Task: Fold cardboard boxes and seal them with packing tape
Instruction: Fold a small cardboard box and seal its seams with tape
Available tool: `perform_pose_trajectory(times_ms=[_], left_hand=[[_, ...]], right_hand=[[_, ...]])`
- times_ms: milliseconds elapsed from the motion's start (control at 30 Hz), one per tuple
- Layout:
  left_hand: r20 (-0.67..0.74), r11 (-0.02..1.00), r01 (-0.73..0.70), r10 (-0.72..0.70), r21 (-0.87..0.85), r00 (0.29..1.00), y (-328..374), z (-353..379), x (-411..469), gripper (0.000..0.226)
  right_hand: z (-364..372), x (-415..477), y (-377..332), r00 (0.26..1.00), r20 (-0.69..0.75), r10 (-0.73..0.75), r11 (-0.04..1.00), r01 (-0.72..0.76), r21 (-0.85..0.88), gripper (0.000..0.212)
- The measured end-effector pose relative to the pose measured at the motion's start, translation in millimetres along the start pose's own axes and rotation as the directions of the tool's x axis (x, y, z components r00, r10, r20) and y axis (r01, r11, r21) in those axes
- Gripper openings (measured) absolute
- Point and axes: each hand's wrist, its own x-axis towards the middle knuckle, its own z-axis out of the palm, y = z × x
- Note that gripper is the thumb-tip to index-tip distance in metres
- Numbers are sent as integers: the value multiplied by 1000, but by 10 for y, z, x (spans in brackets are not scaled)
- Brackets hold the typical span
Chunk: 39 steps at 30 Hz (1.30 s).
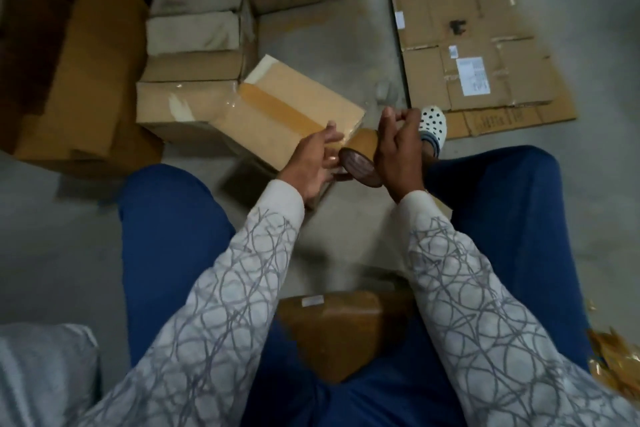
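**Taping box on the floor, roll in right grip**

- Lower left corner: grey cushion (41, 374).
- Upper left: tall brown carton (93, 62) standing on the concrete floor (329, 45).
- Just right of it: closed carton (183, 104) with clear tape across the top. An open carton (197, 28) with pale contents sits behind it.
- Centre: cardboard box (287, 114), tilted, its far end against the closed carton. A brown tape strip runs along its top seam toward the near corner.
- Left grip (313, 163): open, fingers straight, palm turned right, at the box's near corner. Can't tell if it touches the roll.
- Bottom centre, between the blue-trousered legs: small brown taped parcel (339, 322) with a white label.
- Packing tape roll (360, 158): brown, just off the box's near corner, between the two grips.
- Right grip (398, 149): closed around the roll from the right, fingers curled over the top.
- Just beyond it: white clog (433, 121) with black dots.
- Upper right: flattened cardboard (478, 55) with white labels, lying flat on the floor.
- Right edge, low: gold-coloured scraps (616, 364), blurred.
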Motion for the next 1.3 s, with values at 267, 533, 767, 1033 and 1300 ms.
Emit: perform_pose_trajectory(times_ms=[267, 533, 767, 1033, 1300], left_hand=[[15, 949, -263, 270, -175, 963, -370, -255, -1433, 32], [-242, 901, -429, 433, 70, 869, -957, -260, -2094, 36], [-316, 885, -459, 458, 77, 831, -1094, -291, -2052, 20], [-379, 933, -337, 359, 125, 853, -1029, -200, -1947, 11], [-587, 922, -287, 387, 259, 712, -941, -295, -1863, 12]], right_hand=[[-284, -981, -482, 961, -1, -277, 956, 275, 102, 13], [-388, -1827, -530, 939, 51, -341, 940, 340, 36, 19], [-405, -1891, -469, 922, 151, -358, 930, 366, -32, 18], [-359, -1849, -353, 924, 202, -325, 931, 350, -103, 24], [-596, -1604, -218, 953, 163, -256, 947, 281, -156, 21]])
